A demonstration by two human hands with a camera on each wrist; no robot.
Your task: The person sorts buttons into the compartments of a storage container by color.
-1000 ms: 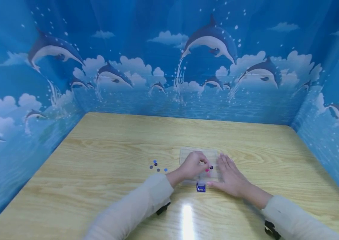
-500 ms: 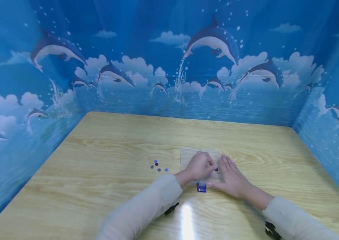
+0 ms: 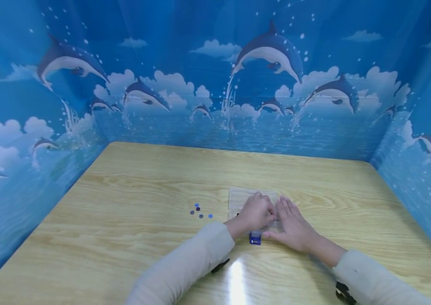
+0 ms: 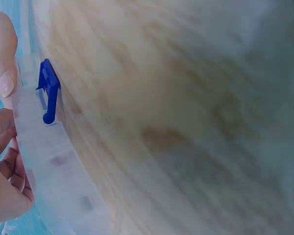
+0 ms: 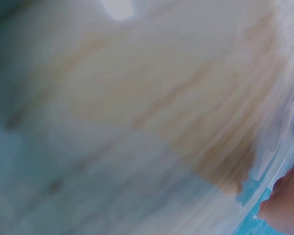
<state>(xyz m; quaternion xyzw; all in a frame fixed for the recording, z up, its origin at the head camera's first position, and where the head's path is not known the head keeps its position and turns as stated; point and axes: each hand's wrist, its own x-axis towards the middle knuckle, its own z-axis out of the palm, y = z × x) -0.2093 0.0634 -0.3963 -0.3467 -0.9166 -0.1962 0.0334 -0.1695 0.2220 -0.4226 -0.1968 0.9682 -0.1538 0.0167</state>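
Note:
A shallow clear plastic box [image 3: 240, 195] lies on the table in the head view. Over its right part is my left hand [image 3: 256, 212], fingers curled with the tips pointing down inside; what they hold cannot be told. A small dark spot shows in the box left of that hand. My right hand [image 3: 295, 226] lies flat along the box's right side, fingers straight, thumb near the blue latch [image 3: 255, 238] at the front. In the left wrist view the blue latch [image 4: 50, 90] stands out from the clear wall. The right wrist view catches only part of my right hand [image 5: 286, 200].
Several small blue and dark discs [image 3: 201, 216] lie on the wood-grain table [image 3: 154, 186] left of the box. A blue dolphin-print curtain [image 3: 215, 123] closes off the back and sides.
My left hand has moved right and slightly down over the box, covering the pink and dark pieces seen there a second ago. My right hand stays in place.

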